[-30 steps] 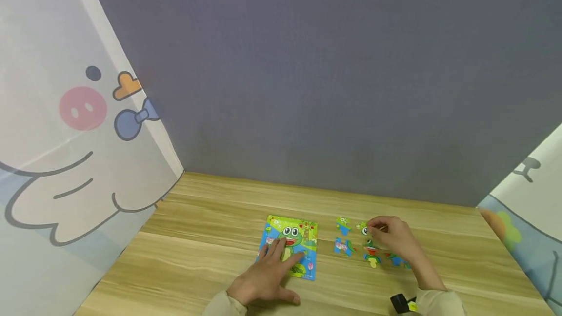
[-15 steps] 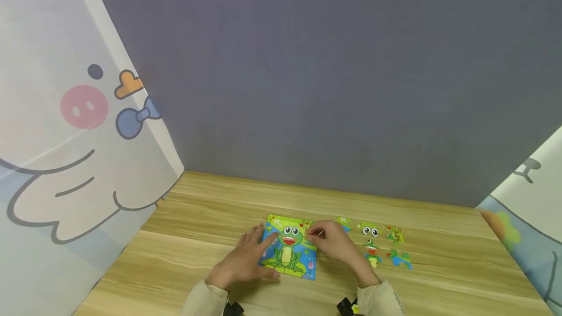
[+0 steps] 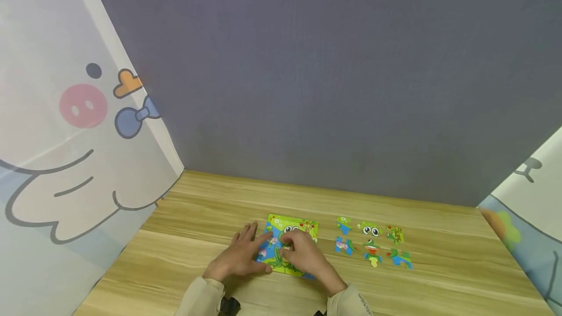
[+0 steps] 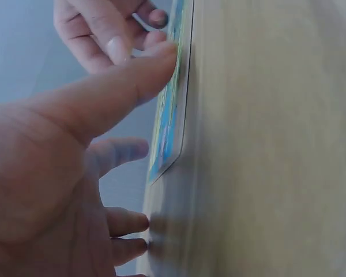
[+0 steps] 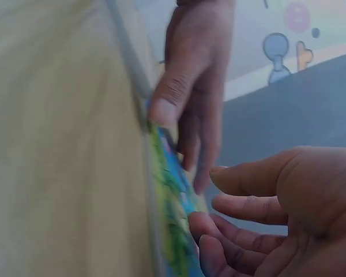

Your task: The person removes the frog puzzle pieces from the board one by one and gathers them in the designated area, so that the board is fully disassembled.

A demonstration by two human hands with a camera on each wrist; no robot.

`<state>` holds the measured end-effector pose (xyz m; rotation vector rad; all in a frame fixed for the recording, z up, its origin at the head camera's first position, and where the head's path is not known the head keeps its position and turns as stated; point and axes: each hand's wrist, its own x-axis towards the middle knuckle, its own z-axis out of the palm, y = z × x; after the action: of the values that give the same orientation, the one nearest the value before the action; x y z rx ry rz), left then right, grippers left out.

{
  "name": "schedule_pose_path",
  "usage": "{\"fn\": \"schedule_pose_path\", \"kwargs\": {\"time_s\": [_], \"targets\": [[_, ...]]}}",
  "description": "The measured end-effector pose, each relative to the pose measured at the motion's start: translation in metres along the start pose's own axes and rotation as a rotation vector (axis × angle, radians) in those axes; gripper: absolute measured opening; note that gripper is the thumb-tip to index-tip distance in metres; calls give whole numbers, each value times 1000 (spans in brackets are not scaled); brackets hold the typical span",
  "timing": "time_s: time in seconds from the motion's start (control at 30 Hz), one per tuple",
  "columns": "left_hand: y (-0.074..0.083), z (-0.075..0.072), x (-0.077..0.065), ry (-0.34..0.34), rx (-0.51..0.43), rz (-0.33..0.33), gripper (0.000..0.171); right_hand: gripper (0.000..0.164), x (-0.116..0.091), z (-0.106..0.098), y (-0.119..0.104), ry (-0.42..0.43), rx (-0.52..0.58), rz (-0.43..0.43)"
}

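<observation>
A puzzle board with a bright frog picture lies flat on the wooden table. My left hand rests at its left side, fingers spread; in the left wrist view its thumb meets the board's near edge. Over the middle of the picture is my right hand, hiding part of the frog. Its fingers are loosely bent close above the board, with no puzzle piece visible between them. To the right lie several loose puzzle pieces, among them one with frog eyes and one with a red mouth.
The loose pieces stand in two rows, including a tree piece and a blue-green piece. A dark grey panel rises behind the table. Cartoon-printed walls stand on the left and right.
My right hand has moved left from the loose pieces to the middle of the board. The left hand has slid left off the picture to the board's side.
</observation>
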<state>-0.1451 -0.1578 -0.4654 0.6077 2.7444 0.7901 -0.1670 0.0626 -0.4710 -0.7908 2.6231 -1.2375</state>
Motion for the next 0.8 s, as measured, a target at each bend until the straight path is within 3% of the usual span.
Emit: {"fn": "schedule_pose_path", "kwargs": {"time_s": [0.3, 0.53, 0.8], "targets": [[-10, 2, 2, 3, -7, 7, 82, 40, -4, 21, -1, 41, -141, 50], [-10, 3, 0, 9, 34, 1, 82, 34, -6, 29, -6, 106, -217, 57], [-12, 4, 4, -2, 65, -2, 82, 34, -6, 31, -6, 109, -250, 71]]}}
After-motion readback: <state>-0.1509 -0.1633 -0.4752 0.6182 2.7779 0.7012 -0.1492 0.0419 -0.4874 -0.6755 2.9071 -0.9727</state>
